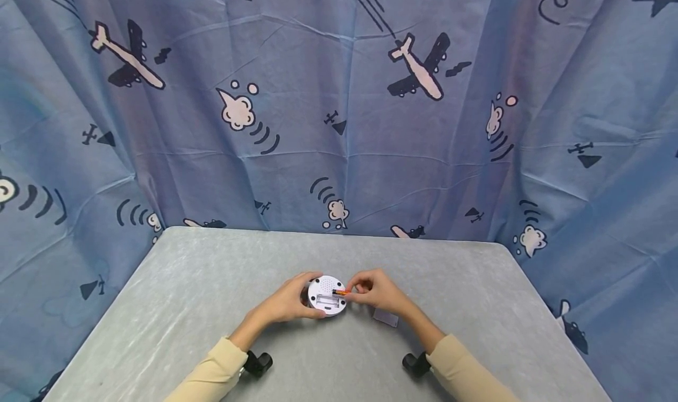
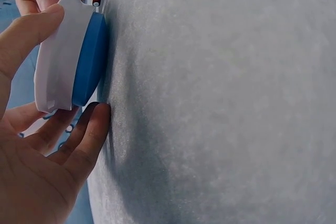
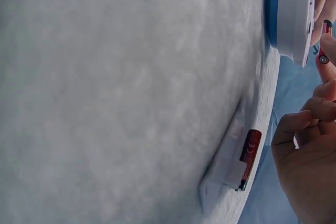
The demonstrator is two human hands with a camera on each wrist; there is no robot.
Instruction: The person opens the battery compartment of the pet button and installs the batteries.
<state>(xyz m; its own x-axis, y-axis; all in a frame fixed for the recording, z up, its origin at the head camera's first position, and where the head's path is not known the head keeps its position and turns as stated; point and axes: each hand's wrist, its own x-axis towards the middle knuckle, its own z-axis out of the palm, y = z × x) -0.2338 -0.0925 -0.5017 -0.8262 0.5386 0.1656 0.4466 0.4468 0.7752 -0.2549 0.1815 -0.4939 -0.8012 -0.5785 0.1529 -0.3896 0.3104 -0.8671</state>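
A round white device (image 1: 320,287) with a blue lower part faces up with its battery compartment (image 1: 327,301) uncovered. My left hand (image 1: 288,299) grips it by the rim, thumb on the near side and fingers around the far side. Between thumb and fingertips, my right hand (image 1: 379,290) pinches a small orange-and-black battery (image 1: 339,292), over the device just beside the compartment. Below my right hand a light rectangular piece (image 1: 385,318) lies on the table. In the right wrist view, a second battery (image 3: 251,151) rests by that piece (image 3: 212,182).
The grey table (image 1: 212,261) reaches back to a blue curtain (image 1: 296,96) printed with planes. Black wrist cameras (image 1: 258,364) are strapped at both wrists, low over the table.
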